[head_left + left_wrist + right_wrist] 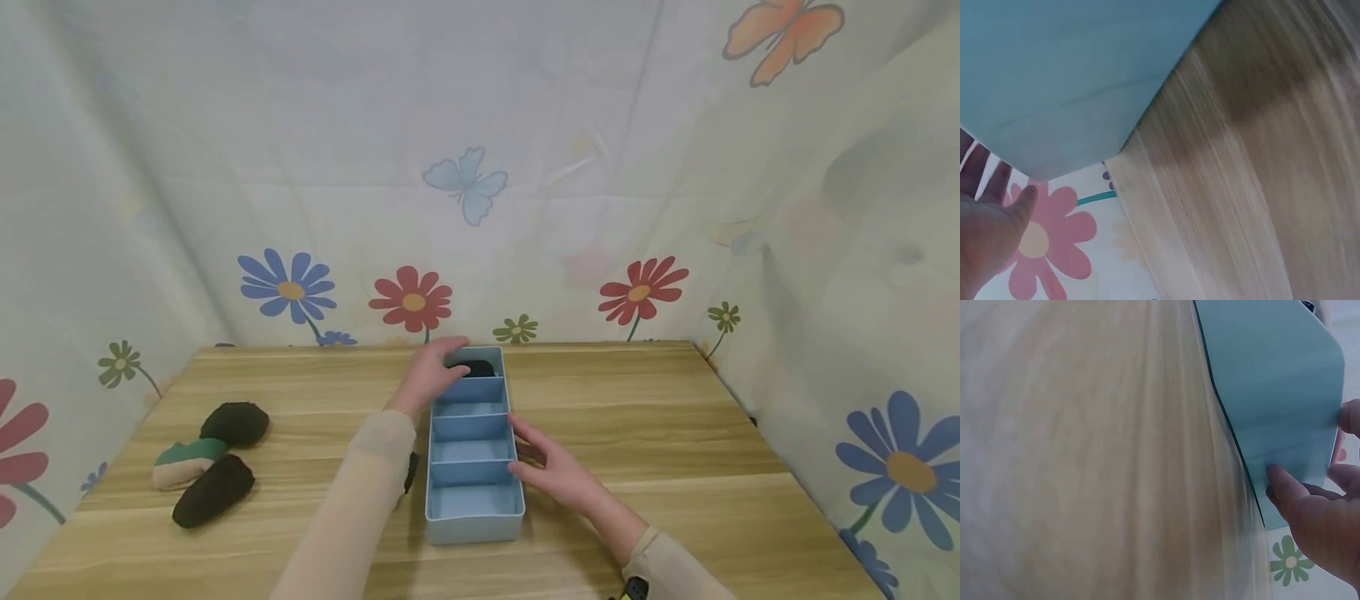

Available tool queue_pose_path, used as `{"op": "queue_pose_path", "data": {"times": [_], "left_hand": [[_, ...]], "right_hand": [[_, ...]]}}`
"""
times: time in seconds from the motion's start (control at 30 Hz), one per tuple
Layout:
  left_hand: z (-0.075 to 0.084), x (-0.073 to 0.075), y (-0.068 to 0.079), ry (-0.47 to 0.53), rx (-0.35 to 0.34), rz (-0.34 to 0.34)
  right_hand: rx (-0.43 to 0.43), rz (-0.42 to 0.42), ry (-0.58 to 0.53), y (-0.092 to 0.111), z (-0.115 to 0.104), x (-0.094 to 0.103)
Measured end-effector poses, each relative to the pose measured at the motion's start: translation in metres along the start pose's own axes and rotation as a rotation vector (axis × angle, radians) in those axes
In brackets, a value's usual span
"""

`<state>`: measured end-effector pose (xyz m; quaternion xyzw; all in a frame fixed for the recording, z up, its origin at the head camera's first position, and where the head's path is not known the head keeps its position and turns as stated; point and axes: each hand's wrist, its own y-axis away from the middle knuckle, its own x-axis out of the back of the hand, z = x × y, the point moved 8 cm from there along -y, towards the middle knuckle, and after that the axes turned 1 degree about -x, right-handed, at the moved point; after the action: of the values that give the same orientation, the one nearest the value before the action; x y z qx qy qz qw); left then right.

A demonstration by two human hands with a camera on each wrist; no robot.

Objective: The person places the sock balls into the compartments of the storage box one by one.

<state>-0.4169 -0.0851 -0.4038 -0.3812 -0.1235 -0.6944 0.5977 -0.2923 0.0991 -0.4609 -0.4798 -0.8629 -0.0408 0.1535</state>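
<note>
A light blue box (476,528) with several compartments in a row stands lengthwise on the table. In its far compartment lies a black cloth bundle (478,368). My left hand (433,377) reaches over the far left corner, thumb and fingers spread, with the thumb tip overlapping the bundle in the head view. In the left wrist view, part of that hand (988,231) shows past the box wall (1079,81). My right hand (555,467) rests its extended fingertips against the box's right side. The right wrist view shows a fingertip (1279,478) on the outer wall.
At the table's left lie two dark, sock-like cloth bundles (235,423) (214,492) and a green and beige one (187,462), close together. A curtain (480,250) printed with flowers and butterflies rises behind the wooden table (645,400) and at its sides.
</note>
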Motion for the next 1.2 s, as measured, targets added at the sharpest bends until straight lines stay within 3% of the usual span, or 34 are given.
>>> {"op": "queue_pose_path", "data": {"times": [0.27,0.5,0.83,1.2], "left_hand": [[-0.001,0.009,0.005,0.047,0.06,0.05],[0.001,0.015,0.01,0.167,0.076,0.106],[-0.006,0.013,0.017,0.208,0.117,0.139],[-0.005,0.019,0.037,0.26,0.192,0.133]], "right_hand": [[-0.014,0.005,0.009,-0.002,0.004,0.001],[0.008,-0.003,-0.021,-0.002,0.002,0.001],[0.014,-0.001,-0.012,-0.002,0.004,0.001],[0.026,-0.005,-0.028,-0.001,0.002,0.0]]}}
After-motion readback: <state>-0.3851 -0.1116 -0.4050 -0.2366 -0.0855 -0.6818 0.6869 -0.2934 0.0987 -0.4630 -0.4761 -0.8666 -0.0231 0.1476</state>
